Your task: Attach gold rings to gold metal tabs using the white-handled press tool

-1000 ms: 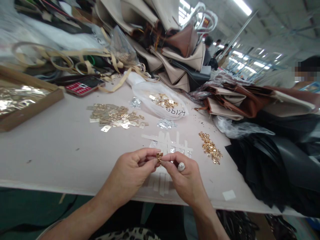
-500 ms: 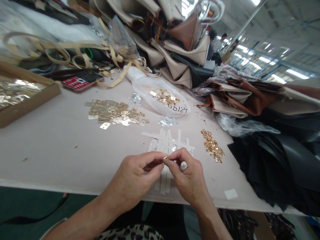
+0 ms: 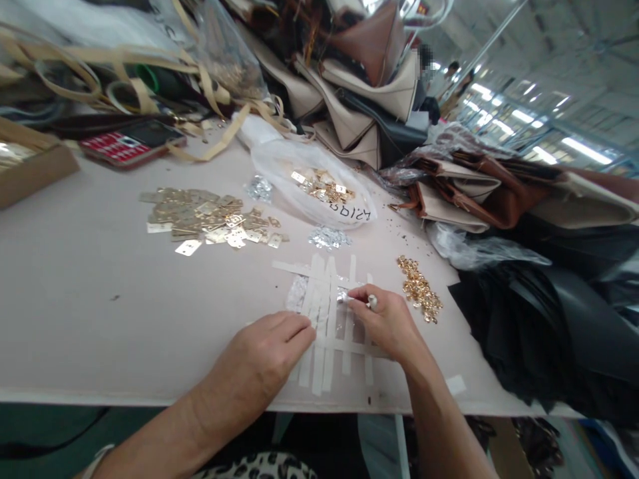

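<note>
My left hand (image 3: 272,346) rests low over the left side of the white tape strips (image 3: 319,359), its fingers curled and pressed together. Whatever may be between them is hidden. My right hand (image 3: 387,319) is closed around a slim tool whose pale rounded end (image 3: 372,302) sticks out between the fingers. Its thumb and index fingertips pinch at small silvery pieces (image 3: 342,295) lying among the strips; I cannot make out whether one is gripped. Beyond the strips lies a pile of small silver plates (image 3: 329,237). Small gold fittings (image 3: 420,289) are heaped to the right.
Flat gold plates (image 3: 210,216) spread at the left. Behind stands a white plastic bag (image 3: 279,169) with gold pieces. A red phone-like object (image 3: 120,148) and a cardboard box (image 3: 37,173) lie far left. Bags (image 3: 464,186) and black material (image 3: 519,332) crowd the right.
My hands, which met over a small gold piece, have parted. The right moved forward and right to the silvery pieces; the left drew slightly back. The gold piece no longer shows. The view shifted.
</note>
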A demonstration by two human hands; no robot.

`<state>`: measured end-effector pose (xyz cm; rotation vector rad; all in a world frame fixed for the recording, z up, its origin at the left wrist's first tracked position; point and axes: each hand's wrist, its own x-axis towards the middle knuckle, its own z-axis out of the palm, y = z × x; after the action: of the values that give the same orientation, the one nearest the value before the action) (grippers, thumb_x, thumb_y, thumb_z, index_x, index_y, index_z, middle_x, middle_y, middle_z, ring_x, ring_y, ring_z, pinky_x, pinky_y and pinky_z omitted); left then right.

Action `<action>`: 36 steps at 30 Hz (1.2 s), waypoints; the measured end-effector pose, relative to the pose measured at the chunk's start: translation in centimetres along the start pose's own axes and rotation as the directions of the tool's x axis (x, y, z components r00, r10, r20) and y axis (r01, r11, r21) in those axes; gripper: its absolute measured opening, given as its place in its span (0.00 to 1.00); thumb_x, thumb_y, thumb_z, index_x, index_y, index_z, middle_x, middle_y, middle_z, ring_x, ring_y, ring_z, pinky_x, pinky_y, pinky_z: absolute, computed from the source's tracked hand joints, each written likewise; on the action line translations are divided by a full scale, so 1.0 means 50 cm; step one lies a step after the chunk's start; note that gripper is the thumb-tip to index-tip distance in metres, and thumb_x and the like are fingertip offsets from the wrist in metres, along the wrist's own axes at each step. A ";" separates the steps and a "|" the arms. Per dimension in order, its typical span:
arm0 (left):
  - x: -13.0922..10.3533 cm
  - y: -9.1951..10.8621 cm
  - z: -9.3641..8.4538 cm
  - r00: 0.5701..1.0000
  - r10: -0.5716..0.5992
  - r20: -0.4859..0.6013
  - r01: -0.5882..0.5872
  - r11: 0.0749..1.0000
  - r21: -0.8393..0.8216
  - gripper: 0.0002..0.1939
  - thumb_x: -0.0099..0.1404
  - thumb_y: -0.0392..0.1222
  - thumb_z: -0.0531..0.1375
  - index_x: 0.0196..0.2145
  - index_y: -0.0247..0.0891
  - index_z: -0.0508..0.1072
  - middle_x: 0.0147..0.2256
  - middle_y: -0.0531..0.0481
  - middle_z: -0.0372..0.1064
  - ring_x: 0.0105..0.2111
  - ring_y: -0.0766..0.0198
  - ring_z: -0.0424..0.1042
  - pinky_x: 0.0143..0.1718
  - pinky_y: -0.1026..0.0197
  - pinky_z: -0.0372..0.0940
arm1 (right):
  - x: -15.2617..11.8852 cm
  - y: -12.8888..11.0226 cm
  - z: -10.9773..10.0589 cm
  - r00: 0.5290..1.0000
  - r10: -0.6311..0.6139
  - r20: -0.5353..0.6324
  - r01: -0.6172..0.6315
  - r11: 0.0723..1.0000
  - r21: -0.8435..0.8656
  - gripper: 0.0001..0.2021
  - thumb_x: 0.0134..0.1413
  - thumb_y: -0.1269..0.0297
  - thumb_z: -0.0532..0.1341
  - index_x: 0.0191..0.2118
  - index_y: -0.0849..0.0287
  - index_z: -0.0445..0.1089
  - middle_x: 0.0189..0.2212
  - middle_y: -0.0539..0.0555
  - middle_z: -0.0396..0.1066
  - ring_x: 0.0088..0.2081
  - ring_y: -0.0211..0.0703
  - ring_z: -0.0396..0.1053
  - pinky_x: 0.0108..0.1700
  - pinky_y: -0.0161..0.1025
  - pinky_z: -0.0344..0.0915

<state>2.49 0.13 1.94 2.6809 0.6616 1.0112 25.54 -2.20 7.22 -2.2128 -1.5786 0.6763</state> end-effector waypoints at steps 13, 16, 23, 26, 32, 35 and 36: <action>-0.037 0.002 -0.008 0.995 0.040 0.093 -0.046 0.997 0.067 0.18 0.72 0.29 0.48 0.48 0.33 0.75 0.51 0.39 0.75 0.52 0.52 0.73 0.51 0.51 0.74 | 0.051 -0.009 0.012 0.977 -0.127 0.169 0.174 0.938 -0.301 0.09 0.59 0.65 0.60 0.39 0.55 0.79 0.36 0.58 0.81 0.38 0.50 0.75 0.40 0.43 0.64; -0.041 0.006 -0.006 0.995 0.006 0.096 -0.013 0.998 0.065 0.17 0.70 0.28 0.48 0.48 0.32 0.75 0.50 0.37 0.73 0.51 0.52 0.72 0.51 0.50 0.73 | 0.055 -0.013 0.004 0.965 -0.164 0.205 0.222 0.926 -0.306 0.09 0.58 0.66 0.59 0.38 0.56 0.78 0.35 0.57 0.80 0.36 0.48 0.74 0.39 0.42 0.63; -0.047 0.008 -0.003 0.995 0.008 0.103 -0.014 0.998 0.056 0.15 0.70 0.30 0.52 0.47 0.33 0.75 0.49 0.39 0.73 0.50 0.51 0.72 0.52 0.48 0.72 | 0.061 -0.037 -0.001 0.931 -0.259 0.256 0.335 0.886 -0.322 0.10 0.55 0.73 0.57 0.37 0.57 0.76 0.31 0.55 0.78 0.33 0.44 0.71 0.37 0.38 0.61; -0.051 0.005 -0.003 0.995 0.027 0.094 -0.033 0.997 0.063 0.15 0.69 0.29 0.52 0.47 0.33 0.75 0.50 0.38 0.74 0.51 0.51 0.73 0.52 0.49 0.72 | 0.061 -0.041 -0.002 0.933 -0.250 0.258 0.321 0.902 -0.287 0.12 0.54 0.74 0.57 0.41 0.57 0.75 0.29 0.53 0.77 0.30 0.42 0.69 0.35 0.37 0.60; -0.061 0.004 -0.003 0.994 -0.011 0.107 0.006 0.999 0.039 0.19 0.67 0.27 0.51 0.51 0.36 0.74 0.55 0.42 0.73 0.56 0.53 0.71 0.58 0.48 0.67 | 0.058 -0.033 -0.009 0.944 -0.199 0.264 0.253 0.949 -0.189 0.11 0.50 0.73 0.59 0.39 0.56 0.72 0.25 0.48 0.73 0.26 0.38 0.66 0.31 0.35 0.59; -0.063 0.007 -0.005 0.995 -0.022 0.102 0.017 0.999 0.043 0.19 0.67 0.27 0.51 0.50 0.35 0.74 0.56 0.41 0.72 0.56 0.53 0.70 0.59 0.48 0.67 | 0.047 -0.036 -0.011 0.961 -0.168 0.220 0.201 0.970 -0.140 0.09 0.49 0.70 0.60 0.38 0.57 0.72 0.24 0.47 0.71 0.25 0.36 0.65 0.31 0.35 0.60; -0.062 0.008 -0.006 0.995 -0.023 0.096 0.019 0.999 0.044 0.19 0.67 0.27 0.50 0.50 0.35 0.75 0.56 0.40 0.72 0.56 0.53 0.71 0.59 0.49 0.67 | 0.041 -0.040 -0.012 0.964 -0.159 0.212 0.183 0.978 -0.098 0.08 0.49 0.69 0.60 0.38 0.57 0.72 0.24 0.47 0.71 0.25 0.36 0.64 0.30 0.35 0.60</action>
<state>0.37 -1.68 0.51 2.7332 0.6986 0.8650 24.85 0.41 8.38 -2.1101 -1.9311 0.7978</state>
